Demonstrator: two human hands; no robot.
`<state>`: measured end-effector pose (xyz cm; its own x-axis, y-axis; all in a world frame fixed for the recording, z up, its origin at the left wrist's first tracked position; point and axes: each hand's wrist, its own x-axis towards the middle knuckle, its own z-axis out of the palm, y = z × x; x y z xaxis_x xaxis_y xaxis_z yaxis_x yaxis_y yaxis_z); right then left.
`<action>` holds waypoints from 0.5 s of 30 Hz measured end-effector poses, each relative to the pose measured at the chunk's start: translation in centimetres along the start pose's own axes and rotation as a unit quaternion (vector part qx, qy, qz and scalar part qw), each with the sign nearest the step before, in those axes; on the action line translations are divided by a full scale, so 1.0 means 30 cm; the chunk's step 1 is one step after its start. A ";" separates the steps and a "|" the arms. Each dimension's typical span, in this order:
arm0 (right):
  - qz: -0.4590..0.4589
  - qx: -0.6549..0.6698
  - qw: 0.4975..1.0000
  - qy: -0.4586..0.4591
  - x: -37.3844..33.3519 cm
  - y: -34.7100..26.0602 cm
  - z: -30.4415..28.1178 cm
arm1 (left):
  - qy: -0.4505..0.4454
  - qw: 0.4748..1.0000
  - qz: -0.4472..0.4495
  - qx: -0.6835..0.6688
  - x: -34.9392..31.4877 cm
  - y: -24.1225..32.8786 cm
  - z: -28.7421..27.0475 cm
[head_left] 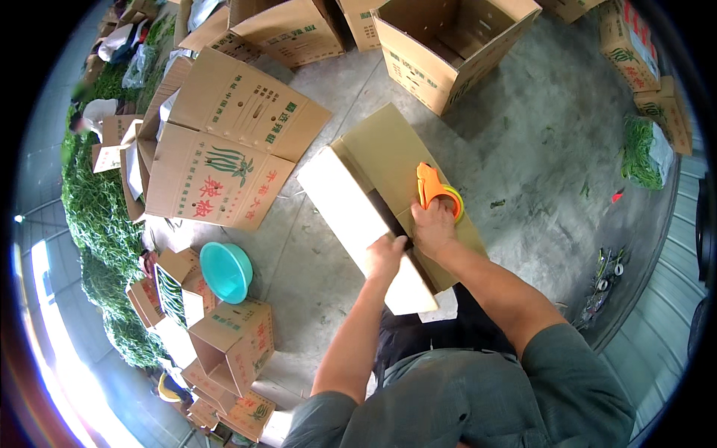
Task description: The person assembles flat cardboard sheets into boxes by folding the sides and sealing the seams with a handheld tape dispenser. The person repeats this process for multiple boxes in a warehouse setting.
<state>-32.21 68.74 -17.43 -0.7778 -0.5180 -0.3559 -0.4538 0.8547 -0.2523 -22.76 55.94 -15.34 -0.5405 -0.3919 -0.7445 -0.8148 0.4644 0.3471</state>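
Note:
In front of my body is a cardboard box (351,224), tilted, with a bright pale side at the left and a tan side at the right. A dark gap runs lengthwise between the two parts. My left hand (384,256) is closed on the edge by this gap, its thumb toward the opening. My right hand (433,228) grips an orange tape dispenser (429,184) with a yellow-green ring, held over the tan side. Part of the dispenser is hidden under my fingers.
Large open cartons (224,149) stand at the left, another open carton (455,45) ahead. A turquoise basin (226,272) sits near smaller boxes (231,343). Green vegetables (104,254) are heaped at far left. A bagged green bundle (644,153) and stacked cartons (663,112) are at right.

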 end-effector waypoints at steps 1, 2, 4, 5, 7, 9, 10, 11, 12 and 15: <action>-0.003 0.010 1.000 0.008 0.007 -0.009 0.007 | -0.021 0.995 -0.012 0.100 0.069 -0.007 0.093; 0.000 0.018 1.000 0.015 0.008 0.003 0.017 | -0.039 0.994 -0.036 0.099 0.097 0.002 0.162; -0.008 0.046 0.999 0.005 0.022 0.041 0.024 | -0.066 0.993 -0.066 0.077 0.113 0.023 0.192; -0.005 0.059 0.998 -0.003 0.017 0.072 0.036 | -0.082 0.993 -0.070 0.056 0.099 0.035 0.173; -0.029 0.113 0.990 0.078 0.008 0.111 0.056 | -0.092 0.992 -0.080 0.027 0.068 0.048 0.167; -0.054 0.199 0.972 0.112 0.001 0.126 0.046 | -0.081 0.993 -0.091 0.012 0.038 0.041 0.176; -0.047 0.268 0.958 0.091 -0.005 0.095 0.007 | -0.083 0.990 -0.114 0.000 0.036 0.035 0.176; -0.061 0.331 0.938 0.085 -0.006 0.061 -0.032 | -0.059 0.994 -0.096 0.009 0.052 0.012 0.200; -0.073 0.392 0.914 0.079 -0.004 0.022 -0.067 | -0.036 0.996 -0.077 0.018 0.080 -0.028 0.243; -0.101 0.505 0.854 0.073 0.005 -0.081 -0.079 | 0.015 0.999 -0.051 0.012 0.117 -0.102 0.309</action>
<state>-32.26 66.68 -14.73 -0.8070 -0.5791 -0.1158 -0.0358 0.2437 -0.9692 -20.21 60.51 -24.29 -0.4613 -0.4611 -0.7580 -0.8608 0.4398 0.2563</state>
